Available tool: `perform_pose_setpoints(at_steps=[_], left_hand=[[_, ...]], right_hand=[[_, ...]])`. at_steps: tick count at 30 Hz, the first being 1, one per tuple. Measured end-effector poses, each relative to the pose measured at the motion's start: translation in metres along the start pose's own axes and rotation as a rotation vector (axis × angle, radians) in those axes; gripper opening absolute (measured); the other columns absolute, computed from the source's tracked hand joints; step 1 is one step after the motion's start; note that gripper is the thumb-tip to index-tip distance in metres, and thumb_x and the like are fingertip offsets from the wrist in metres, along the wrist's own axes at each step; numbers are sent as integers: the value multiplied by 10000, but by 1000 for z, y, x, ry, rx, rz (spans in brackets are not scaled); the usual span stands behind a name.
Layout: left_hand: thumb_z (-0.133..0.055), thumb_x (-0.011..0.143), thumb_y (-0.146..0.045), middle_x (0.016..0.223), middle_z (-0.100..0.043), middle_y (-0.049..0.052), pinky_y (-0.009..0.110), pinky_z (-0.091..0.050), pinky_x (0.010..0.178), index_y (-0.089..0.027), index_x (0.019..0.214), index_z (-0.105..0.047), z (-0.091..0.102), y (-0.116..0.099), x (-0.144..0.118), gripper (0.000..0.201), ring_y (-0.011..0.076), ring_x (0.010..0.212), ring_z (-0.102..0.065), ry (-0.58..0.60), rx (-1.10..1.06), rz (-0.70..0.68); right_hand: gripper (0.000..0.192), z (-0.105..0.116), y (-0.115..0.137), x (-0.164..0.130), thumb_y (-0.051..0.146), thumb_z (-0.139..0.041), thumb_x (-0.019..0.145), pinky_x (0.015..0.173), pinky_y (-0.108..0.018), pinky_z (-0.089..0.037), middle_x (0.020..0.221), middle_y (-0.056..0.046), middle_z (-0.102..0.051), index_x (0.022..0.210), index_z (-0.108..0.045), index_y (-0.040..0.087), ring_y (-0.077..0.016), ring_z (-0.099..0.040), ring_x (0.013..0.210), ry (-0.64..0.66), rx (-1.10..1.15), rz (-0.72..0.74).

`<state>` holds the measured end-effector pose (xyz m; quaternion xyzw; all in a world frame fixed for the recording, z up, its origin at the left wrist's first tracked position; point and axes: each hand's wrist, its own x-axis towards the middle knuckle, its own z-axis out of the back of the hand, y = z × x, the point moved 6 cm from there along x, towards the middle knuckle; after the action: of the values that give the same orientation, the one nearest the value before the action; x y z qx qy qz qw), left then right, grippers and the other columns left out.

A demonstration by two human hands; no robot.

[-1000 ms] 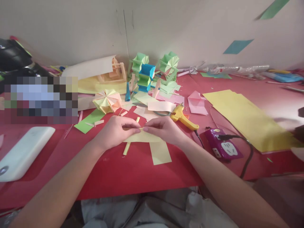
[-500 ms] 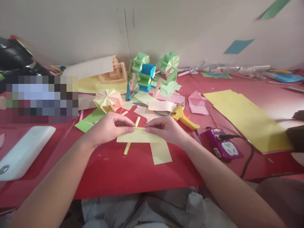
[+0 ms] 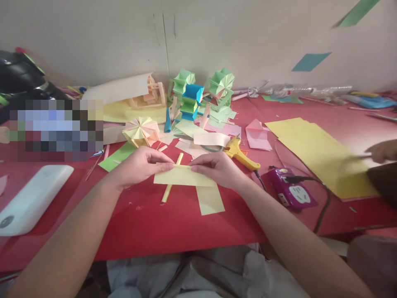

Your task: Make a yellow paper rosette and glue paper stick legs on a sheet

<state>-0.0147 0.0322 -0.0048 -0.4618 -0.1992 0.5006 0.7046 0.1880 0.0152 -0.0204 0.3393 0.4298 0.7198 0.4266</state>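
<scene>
A pale yellow paper strip (image 3: 182,177) is pinched along its far edge by both hands, and that edge is curled or folded over. My left hand (image 3: 144,165) grips it near its left part, thumb in front. My right hand (image 3: 218,169) pinches the same edge further right. Beneath the strip lies a thin rolled yellow paper stick (image 3: 168,193), its two ends showing. Another yellow paper strip (image 3: 211,200) lies flat on the red table, partly covered by the held one. A yellow glue gun (image 3: 240,154) rests just beyond my right hand.
Folded paper wheels (image 3: 141,131) and paper scraps (image 3: 212,138) crowd the back. On the right are a purple power strip (image 3: 291,188), yellow sheets (image 3: 325,157) and another person's hand (image 3: 384,152). A white power bank (image 3: 35,198) lies at left on the red table (image 3: 173,231).
My left hand has slid slightly left along the strip's edge, showing more of it between the hands. At the right, the other person's hand has come into view over the yellow sheets.
</scene>
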Motion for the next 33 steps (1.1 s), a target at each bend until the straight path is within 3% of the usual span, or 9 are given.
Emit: perform_pose_setpoints(at_steps=[9,17,23,28,33], left_hand=[[-768,767,-446,795,-763,7,194,-517,601,-230,871,-803,9,-2,-3,242,148,710,-662,-35,77,-32],[-782,742,-460,769,-755,16,203,-496,557,-219,867,-805,14,4,-2,273,151,672,-647,-54,68,-25],[-793,735,-460,799,-761,20,205,-498,581,-221,899,-807,16,8,-1,290,153,701,-653,-58,55,-20],[-756,780,-478,861,-770,30,224,-515,649,-213,901,-800,17,10,0,295,173,774,-669,-46,66,-33],[-744,778,-517,861,-769,37,239,-516,641,-208,896,-798,18,13,1,335,192,777,-668,-40,98,-38]], right_hand=[[275,0,1,-3,395,-657,894,731,-286,-537,981,-50,-779,1030,-782,192,-184,-694,831,105,-45,21],[272,2,3,-4,312,-552,943,648,-260,-489,920,-53,-770,1026,-778,185,-148,-645,715,63,-227,76],[275,3,5,-4,318,-569,933,662,-251,-499,929,-54,-774,1054,-775,180,-149,-658,722,25,-187,82],[294,0,9,-5,292,-497,972,696,-249,-496,967,-70,-764,1069,-747,171,-161,-677,785,59,-309,136],[317,-2,3,-6,331,-446,1003,595,-235,-468,882,-63,-731,1034,-718,172,-118,-615,596,111,-329,88]])
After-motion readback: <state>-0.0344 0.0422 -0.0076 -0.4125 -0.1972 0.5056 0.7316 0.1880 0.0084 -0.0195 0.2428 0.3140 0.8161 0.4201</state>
